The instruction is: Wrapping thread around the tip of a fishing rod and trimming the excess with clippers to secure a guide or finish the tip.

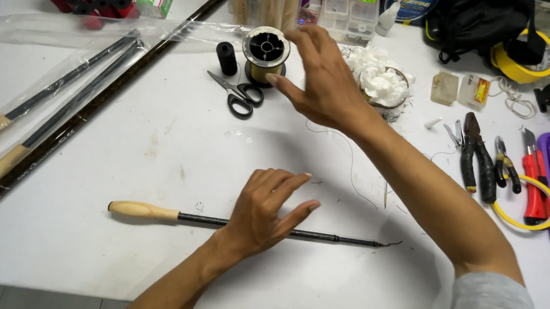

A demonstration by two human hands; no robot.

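Observation:
A short black rod with a pale wooden handle [144, 211] lies across the white table near me. My left hand [267, 209] hovers over its middle, fingers spread, holding nothing that I can see. My right hand [320, 77] reaches to the far side, thumb and fingers apart around a spool of golden line [265, 53] that stands upright; whether it touches the spool is unclear. A thin line [348, 157] trails over the table below the right wrist. Black scissors [237, 95] and a small black cylinder [226, 57] lie left of the spool.
Long rods in a clear plastic sleeve [51, 98] run along the left. A bowl of white wadding [381, 85] sits right of the spool. Pliers [479, 158], cutters [506, 165], a red knife [533, 182] and yellow tape [522, 59] crowd the right side. Boxes line the back edge.

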